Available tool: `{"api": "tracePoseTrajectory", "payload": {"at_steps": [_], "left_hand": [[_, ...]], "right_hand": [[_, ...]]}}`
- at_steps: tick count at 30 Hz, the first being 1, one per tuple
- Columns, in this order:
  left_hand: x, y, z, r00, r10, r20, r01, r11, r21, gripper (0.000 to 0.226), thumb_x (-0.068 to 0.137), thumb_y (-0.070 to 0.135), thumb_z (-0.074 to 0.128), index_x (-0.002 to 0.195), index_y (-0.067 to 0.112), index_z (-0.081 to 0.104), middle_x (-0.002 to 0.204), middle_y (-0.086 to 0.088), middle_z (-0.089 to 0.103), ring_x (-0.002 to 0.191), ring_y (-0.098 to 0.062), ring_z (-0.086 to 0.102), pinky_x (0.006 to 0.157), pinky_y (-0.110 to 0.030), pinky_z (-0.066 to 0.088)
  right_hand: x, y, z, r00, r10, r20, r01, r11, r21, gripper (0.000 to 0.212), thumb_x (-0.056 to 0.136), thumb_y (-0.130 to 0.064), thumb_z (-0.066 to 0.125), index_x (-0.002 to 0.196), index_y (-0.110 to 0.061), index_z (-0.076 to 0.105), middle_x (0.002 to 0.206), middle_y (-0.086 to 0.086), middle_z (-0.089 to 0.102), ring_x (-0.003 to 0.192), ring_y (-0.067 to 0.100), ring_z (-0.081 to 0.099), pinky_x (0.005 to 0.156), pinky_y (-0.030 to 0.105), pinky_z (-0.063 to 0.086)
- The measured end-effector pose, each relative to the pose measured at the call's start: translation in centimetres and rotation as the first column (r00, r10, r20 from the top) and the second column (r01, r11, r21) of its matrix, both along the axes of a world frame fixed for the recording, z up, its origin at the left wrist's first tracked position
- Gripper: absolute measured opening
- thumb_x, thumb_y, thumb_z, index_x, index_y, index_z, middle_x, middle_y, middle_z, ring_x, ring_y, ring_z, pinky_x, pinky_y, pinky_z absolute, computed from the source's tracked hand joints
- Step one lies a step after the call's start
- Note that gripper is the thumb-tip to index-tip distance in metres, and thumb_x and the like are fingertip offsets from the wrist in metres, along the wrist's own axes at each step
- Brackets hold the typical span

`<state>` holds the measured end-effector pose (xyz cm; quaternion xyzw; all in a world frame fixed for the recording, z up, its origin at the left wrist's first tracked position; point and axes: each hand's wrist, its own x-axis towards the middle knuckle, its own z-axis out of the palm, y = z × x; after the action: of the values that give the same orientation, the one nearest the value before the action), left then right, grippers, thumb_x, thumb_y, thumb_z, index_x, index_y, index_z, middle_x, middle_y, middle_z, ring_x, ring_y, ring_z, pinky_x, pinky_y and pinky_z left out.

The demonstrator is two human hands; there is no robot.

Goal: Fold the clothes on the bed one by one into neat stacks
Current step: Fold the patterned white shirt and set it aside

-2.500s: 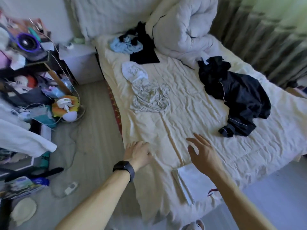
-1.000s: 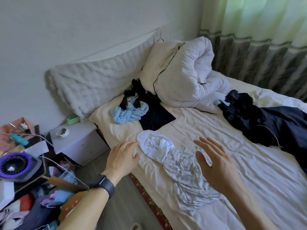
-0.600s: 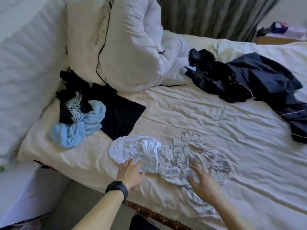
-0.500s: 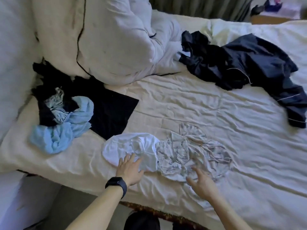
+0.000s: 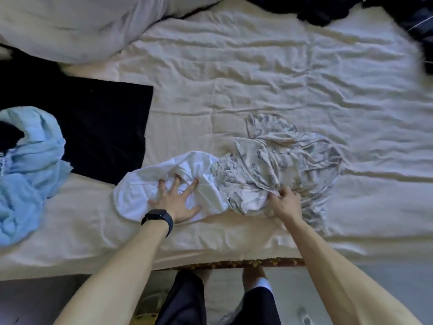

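Cream, wrinkled bed sheet [image 5: 269, 73] fills most of the view, and its bare middle stretch looks like the working ground for folding. A pale duvet [image 5: 70, 26] lies bunched at the far left, likely pushed aside to free that room. A flat black cloth [image 5: 100, 127] and a crumpled light-blue garment [image 5: 30, 174] wait at the left, and a dark heap [image 5: 328, 8] sits at the far right (no finished stack shows in view). Close to the bed's near edge, right in front of the person, lie the two pieces being handled: a rumpled patterned garment [image 5: 281, 160] and, touching its left side, a white garment [image 5: 133, 195]. The left hand [image 5: 178, 202] lies on the white one with fingers spread flat, seemingly pinning it so it does not drag along. The right hand [image 5: 285, 202] has its fingertips curled into a pinch on the patterned garment's near edge, probably to draw it free. A black watch [image 5: 158, 218] circles the left wrist.
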<state>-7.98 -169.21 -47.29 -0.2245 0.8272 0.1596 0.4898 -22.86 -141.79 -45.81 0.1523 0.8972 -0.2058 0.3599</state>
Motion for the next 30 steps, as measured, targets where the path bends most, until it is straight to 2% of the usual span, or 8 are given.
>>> {"api": "tracePoseTrajectory", "payload": {"at_steps": [3, 7, 13, 17, 20, 22, 27, 30], "left_hand": [[-2.2, -1.6, 2.8, 0.997, 0.073, 0.023, -0.075, 0.992, 0.099, 0.074, 0.089, 0.063, 0.044, 0.154, 0.052, 0.011, 0.166, -0.001, 0.012, 0.148, -0.036, 0.024, 0.114, -0.055, 0.032], [-5.2, -1.7, 11.2, 0.931, 0.317, -0.179, -0.290, 0.943, 0.162, 0.065, 0.089, 0.046, 0.050, 0.151, 0.031, 0.039, 0.148, 0.000, 0.047, 0.124, -0.028, 0.056, 0.098, -0.044, 0.051], [-10.5, 0.1, 27.6, 0.705, 0.409, -0.580, -0.267, 0.910, 0.318, 0.062, 0.096, 0.044, 0.059, 0.152, 0.035, 0.034, 0.153, 0.006, 0.039, 0.139, -0.017, 0.040, 0.106, -0.029, 0.037], [-13.3, -1.0, 37.5, 0.530, 0.310, -0.789, -0.129, 0.949, 0.286, 0.066, 0.090, 0.049, 0.068, 0.148, 0.037, 0.041, 0.148, 0.011, 0.045, 0.137, -0.010, 0.039, 0.107, -0.028, 0.036], [-13.6, -2.7, 41.9, 0.490, 0.132, -0.862, 0.000, 0.988, 0.152, 0.073, 0.077, 0.058, 0.075, 0.141, 0.032, 0.053, 0.143, 0.010, 0.052, 0.132, -0.011, 0.046, 0.110, -0.031, 0.038], [-12.4, -3.8, 44.3, 0.474, 0.104, -0.875, 0.017, 0.992, 0.127, 0.054, 0.080, 0.057, 0.073, 0.127, 0.032, 0.064, 0.129, 0.011, 0.062, 0.120, -0.010, 0.055, 0.101, -0.030, 0.043], [-8.2, -9.2, 48.9, 0.263, 0.229, -0.937, -0.052, 0.973, 0.223, 0.017, 0.096, 0.044, 0.059, 0.092, 0.030, 0.067, 0.083, 0.014, 0.072, 0.077, -0.001, 0.066, 0.069, -0.023, 0.050], [-6.5, -13.4, 52.7, 0.155, 0.448, -0.880, -0.097, 0.894, 0.438, 0.012, 0.100, 0.023, 0.059, 0.088, 0.023, 0.063, 0.073, 0.010, 0.066, 0.062, -0.003, 0.058, 0.055, -0.011, 0.041]], "right_hand": [[-1.4, 1.0, 6.3, 0.976, -0.158, -0.151, 0.140, 0.982, -0.124, 0.010, 0.096, -0.021, 0.054, 0.095, -0.011, 0.052, 0.088, 0.006, 0.059, 0.086, 0.031, 0.055, 0.070, 0.041, 0.040], [-4.6, 1.2, 15.2, 0.903, -0.249, -0.351, 0.108, 0.921, -0.374, 0.013, 0.092, -0.018, 0.058, 0.083, -0.012, 0.050, 0.073, -0.004, 0.046, 0.071, 0.020, 0.046, 0.065, 0.038, 0.037], [-8.8, -3.4, 29.7, 0.855, -0.070, -0.513, -0.306, 0.731, -0.610, 0.016, 0.081, -0.022, 0.062, 0.074, -0.012, 0.051, 0.064, -0.013, 0.040, 0.061, 0.011, 0.039, 0.059, 0.034, 0.035], [-9.0, -7.6, 38.7, 0.829, 0.052, -0.557, -0.469, 0.606, -0.642, 0.014, 0.075, -0.027, 0.058, 0.077, -0.014, 0.054, 0.062, -0.015, 0.043, 0.058, 0.007, 0.039, 0.056, 0.025, 0.034], [-8.5, -10.2, 43.4, 0.776, 0.157, -0.611, -0.582, 0.552, -0.597, 0.006, 0.076, -0.032, 0.058, 0.075, -0.029, 0.053, 0.061, -0.015, 0.044, 0.057, 0.008, 0.039, 0.056, 0.028, 0.032], [-7.9, -11.9, 45.8, 0.741, 0.182, -0.646, -0.631, 0.517, -0.578, 0.008, 0.079, -0.029, 0.061, 0.076, -0.028, 0.054, 0.059, -0.017, 0.045, 0.054, 0.004, 0.039, 0.054, 0.022, 0.033], [-5.1, -15.1, 49.7, 0.621, 0.188, -0.761, -0.682, 0.607, -0.407, 0.012, 0.091, -0.015, 0.066, 0.086, -0.021, 0.056, 0.053, -0.016, 0.049, 0.048, 0.006, 0.040, 0.048, 0.017, 0.033], [-3.5, -16.8, 50.8, 0.393, 0.268, -0.880, -0.701, 0.706, -0.098, 0.004, 0.094, -0.028, 0.066, 0.093, -0.026, 0.063, 0.071, -0.017, 0.061, 0.062, 0.002, 0.055, 0.059, 0.029, 0.044]]}}
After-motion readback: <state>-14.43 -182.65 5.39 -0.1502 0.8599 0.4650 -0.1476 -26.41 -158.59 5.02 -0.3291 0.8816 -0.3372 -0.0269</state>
